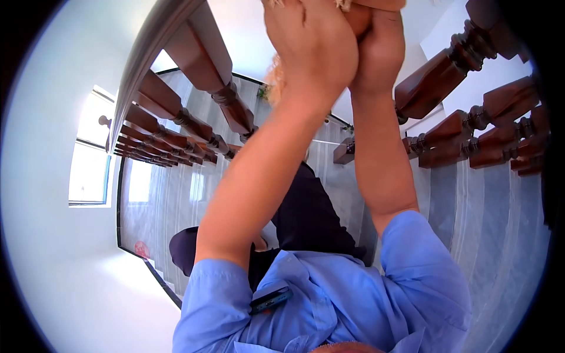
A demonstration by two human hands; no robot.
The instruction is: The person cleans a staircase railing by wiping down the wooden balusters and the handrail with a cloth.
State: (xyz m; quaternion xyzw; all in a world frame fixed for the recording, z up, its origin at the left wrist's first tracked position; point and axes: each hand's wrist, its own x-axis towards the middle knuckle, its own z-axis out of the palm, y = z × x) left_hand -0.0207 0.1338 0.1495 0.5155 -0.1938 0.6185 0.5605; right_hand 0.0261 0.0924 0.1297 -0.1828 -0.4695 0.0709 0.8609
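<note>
Both my arms reach up to the top edge of the head view. My left hand (315, 44) is at the top centre, its back and wrist toward the camera, its fingers cut off by the frame edge. Close against it on the right is my right hand (381, 44), its fingers also mostly out of frame. A pale, shaggy fringe (275, 79) shows beside my left hand, with bits of it above the hand. What either hand holds, if anything, is hidden.
Dark wooden balusters (206, 70) under a handrail (135, 65) stand on the left, and more balusters (429, 76) on the right. Grey stone steps (465, 217) lie at the lower right. A bright window (91, 153) is at the left. A phone (271, 300) sits in the shirt pocket.
</note>
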